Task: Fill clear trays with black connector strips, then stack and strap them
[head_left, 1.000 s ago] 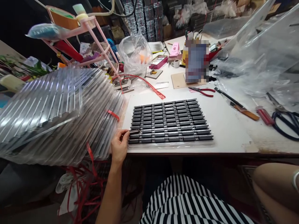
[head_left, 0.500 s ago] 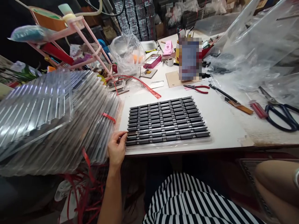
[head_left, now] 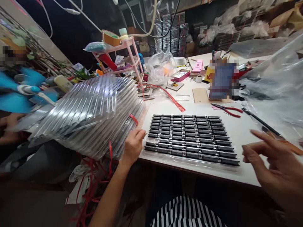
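A clear plastic tray (head_left: 184, 159) lies on the white table, filled with rows of black ribbed strips (head_left: 187, 138) with metal ends. My left hand (head_left: 134, 143) is closed beside the tray's left edge, its fingers curled; whatever they may hold is hidden. Near that hand, one slot at the left of the tray looks paler than the black rows. My right hand (head_left: 272, 164) is held over the table to the right of the tray, slightly blurred, fingers apart and index stretched out. Nothing shows between its fingers.
A large stack of clear plastic trays (head_left: 94, 116) stands at the left, with red ties. Red-handled pliers (head_left: 228, 110) and a black-handled tool (head_left: 258, 119) lie behind. A blue fan (head_left: 28, 90) and another person's hand (head_left: 11, 126) are far left.
The view has swung left, bringing the fan into sight. My right hand has come in from the right. My left hand has drawn away from the strip at the tray's left edge.
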The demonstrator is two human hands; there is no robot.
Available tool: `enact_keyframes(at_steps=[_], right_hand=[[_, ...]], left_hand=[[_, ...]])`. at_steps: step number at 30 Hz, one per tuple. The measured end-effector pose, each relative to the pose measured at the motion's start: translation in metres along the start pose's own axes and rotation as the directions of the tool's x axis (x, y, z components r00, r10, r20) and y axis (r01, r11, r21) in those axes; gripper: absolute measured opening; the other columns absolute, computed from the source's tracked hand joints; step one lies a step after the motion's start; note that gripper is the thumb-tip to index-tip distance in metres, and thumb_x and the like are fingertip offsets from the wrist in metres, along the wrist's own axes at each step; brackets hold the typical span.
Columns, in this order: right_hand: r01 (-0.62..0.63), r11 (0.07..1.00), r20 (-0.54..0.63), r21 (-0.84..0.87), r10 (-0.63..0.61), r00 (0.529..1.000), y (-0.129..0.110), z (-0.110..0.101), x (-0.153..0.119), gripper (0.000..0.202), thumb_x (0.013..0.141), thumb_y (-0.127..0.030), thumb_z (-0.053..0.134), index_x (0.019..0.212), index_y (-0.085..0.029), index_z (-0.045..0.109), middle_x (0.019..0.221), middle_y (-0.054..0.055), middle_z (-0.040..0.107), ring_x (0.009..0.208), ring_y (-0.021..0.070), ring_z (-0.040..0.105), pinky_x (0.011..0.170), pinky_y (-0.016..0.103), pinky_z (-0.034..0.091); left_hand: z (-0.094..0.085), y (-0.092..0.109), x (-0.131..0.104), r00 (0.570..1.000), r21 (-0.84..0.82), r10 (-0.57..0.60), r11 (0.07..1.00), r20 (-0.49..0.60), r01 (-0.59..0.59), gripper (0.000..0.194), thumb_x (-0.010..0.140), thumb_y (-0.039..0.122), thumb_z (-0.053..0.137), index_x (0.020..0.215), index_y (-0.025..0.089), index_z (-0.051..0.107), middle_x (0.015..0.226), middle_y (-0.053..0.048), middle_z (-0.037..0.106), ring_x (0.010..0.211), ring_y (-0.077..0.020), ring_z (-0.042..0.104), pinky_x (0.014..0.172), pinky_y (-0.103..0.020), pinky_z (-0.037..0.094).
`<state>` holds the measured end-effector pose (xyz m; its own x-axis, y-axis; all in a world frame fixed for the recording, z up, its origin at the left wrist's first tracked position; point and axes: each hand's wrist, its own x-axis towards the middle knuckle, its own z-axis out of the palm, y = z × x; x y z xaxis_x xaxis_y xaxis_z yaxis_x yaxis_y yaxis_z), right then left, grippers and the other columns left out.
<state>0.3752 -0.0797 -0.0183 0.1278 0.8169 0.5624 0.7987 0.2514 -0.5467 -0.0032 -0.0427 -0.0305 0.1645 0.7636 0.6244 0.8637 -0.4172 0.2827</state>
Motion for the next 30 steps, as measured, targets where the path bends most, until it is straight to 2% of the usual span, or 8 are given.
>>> enact_keyframes(at_steps=[2,4,6,8,11,18,24,30], right_hand=[[-0.074,0.997,0.059,0.011,0.073,0.996,0.010,0.016,-0.001,0.050,0.086,-0.051,0.052,0.132,-0.032,0.051,0.077,-0.002,0.064,0.064,0.0130,0.061,0.045,0.022,0.042],[-0.161,0.987,0.080,0.016,0.160,0.984,0.021,0.024,-0.007,0.052,0.083,-0.053,0.052,0.130,-0.032,0.052,0.080,-0.002,0.064,0.067,0.0153,0.063,0.051,0.025,0.048],[-0.285,0.958,0.065,0.031,0.283,0.957,0.030,0.026,-0.014,0.052,0.081,-0.053,0.054,0.129,-0.032,0.053,0.082,-0.001,0.064,0.068,0.0177,0.064,0.059,0.029,0.050],[-0.437,0.889,0.033,0.134,0.437,0.899,0.035,0.025,-0.018,0.052,0.079,-0.051,0.057,0.127,-0.032,0.055,0.083,0.000,0.063,0.067,0.0185,0.063,0.064,0.033,0.050],[-0.574,0.757,0.039,0.314,0.593,0.804,0.036,0.023,-0.018,0.049,0.076,-0.047,0.063,0.122,-0.029,0.060,0.082,0.001,0.061,0.066,0.0172,0.061,0.069,0.034,0.050],[-0.601,0.730,0.109,0.325,0.603,0.791,0.041,0.025,-0.016,0.049,0.075,-0.051,0.063,0.118,-0.026,0.062,0.081,0.002,0.062,0.070,0.0167,0.060,0.072,0.034,0.050],[-0.580,0.748,0.134,0.322,0.571,0.810,0.045,0.025,-0.017,0.044,0.080,-0.048,0.061,0.116,-0.023,0.062,0.080,0.002,0.062,0.069,0.0145,0.060,0.069,0.028,0.052],[-0.530,0.778,0.127,0.338,0.521,0.844,0.047,0.028,-0.018,0.041,0.082,-0.049,0.058,0.115,-0.024,0.062,0.082,0.001,0.061,0.069,0.0135,0.059,0.066,0.027,0.054]], left_hand=[[0.003,0.002,0.006,0.974,0.045,0.149,0.986,0.173,-0.159,0.022,0.091,0.015,0.044,0.095,0.019,0.065,0.093,-0.007,0.063,0.088,-0.0178,0.059,0.081,-0.033,0.048],[0.006,0.004,0.008,0.941,-0.004,0.193,0.980,0.278,-0.200,0.023,0.091,0.018,0.046,0.105,0.021,0.064,0.100,-0.008,0.062,0.093,-0.0184,0.059,0.083,-0.034,0.048],[0.004,0.004,0.005,0.963,-0.083,0.113,0.992,0.247,-0.095,0.028,0.092,0.021,0.048,0.117,0.022,0.059,0.106,-0.008,0.061,0.099,-0.0180,0.058,0.088,-0.034,0.047],[-0.002,0.004,-0.002,0.990,-0.135,-0.071,0.987,0.123,0.088,0.030,0.093,0.021,0.045,0.121,0.021,0.056,0.108,-0.007,0.060,0.102,-0.0170,0.057,0.091,-0.033,0.046],[-0.011,0.003,-0.018,0.960,-0.123,-0.279,0.952,0.028,0.280,0.027,0.094,0.023,0.045,0.117,0.020,0.059,0.107,-0.006,0.062,0.102,-0.0168,0.058,0.093,-0.033,0.045],[0.002,0.019,-0.048,0.933,-0.017,-0.265,0.961,0.242,0.277,0.041,0.094,0.032,0.045,0.134,0.024,0.047,0.131,-0.009,0.053,0.124,-0.0226,0.046,0.105,-0.043,0.037],[0.014,0.021,-0.052,0.938,0.066,-0.269,0.963,0.217,0.261,0.051,0.094,0.038,0.041,0.143,0.026,0.032,0.146,-0.011,0.038,0.134,-0.0267,0.035,0.107,-0.049,0.032],[0.021,0.020,-0.055,0.922,0.186,-0.229,0.967,0.312,0.177,0.065,0.092,0.050,0.040,0.148,0.028,0.016,0.152,-0.013,0.027,0.138,-0.0323,0.027,0.104,-0.057,0.031]])
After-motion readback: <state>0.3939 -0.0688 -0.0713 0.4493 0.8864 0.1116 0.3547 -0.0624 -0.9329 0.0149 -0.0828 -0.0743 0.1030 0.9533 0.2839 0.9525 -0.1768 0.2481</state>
